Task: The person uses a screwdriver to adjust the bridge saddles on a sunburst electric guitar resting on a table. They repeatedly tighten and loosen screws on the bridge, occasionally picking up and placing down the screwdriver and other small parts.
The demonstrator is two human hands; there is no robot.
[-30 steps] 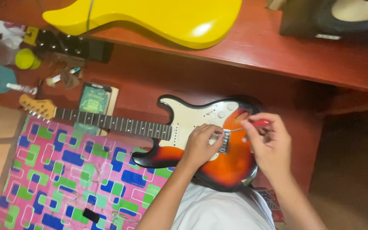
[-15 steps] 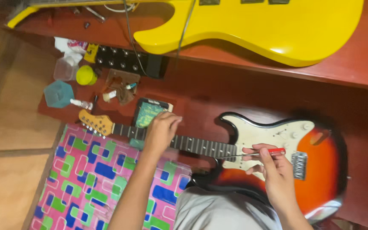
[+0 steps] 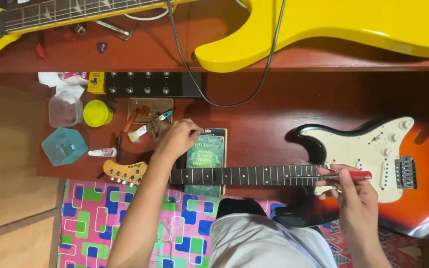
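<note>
A sunburst electric guitar (image 3: 423,198) with a white pickguard lies flat across my lap, and its dark neck (image 3: 254,175) runs left to the headstock (image 3: 125,171). My right hand (image 3: 351,191) rests at the neck joint and grips a red-handled screwdriver (image 3: 361,174) laid along the strings. My left hand (image 3: 175,140) hovers with curled fingers above the neck, at the top left corner of a green book (image 3: 207,154). A thin grey tip shows at its fingertips. I cannot tell whether the hand holds it.
A yellow guitar (image 3: 348,25) lies on the red shelf above, with a cable hanging down. Below it sit a black knobbed unit (image 3: 150,84), a clear cup (image 3: 64,111), a yellow lid (image 3: 96,113), a teal container (image 3: 64,145), a small bottle (image 3: 103,152) and loose tools. A patterned mat (image 3: 95,218) covers the floor.
My left hand has left the guitar neck and moved up to the book's top corner, near the loose tools. The right hand stays at the neck joint with the screwdriver.
</note>
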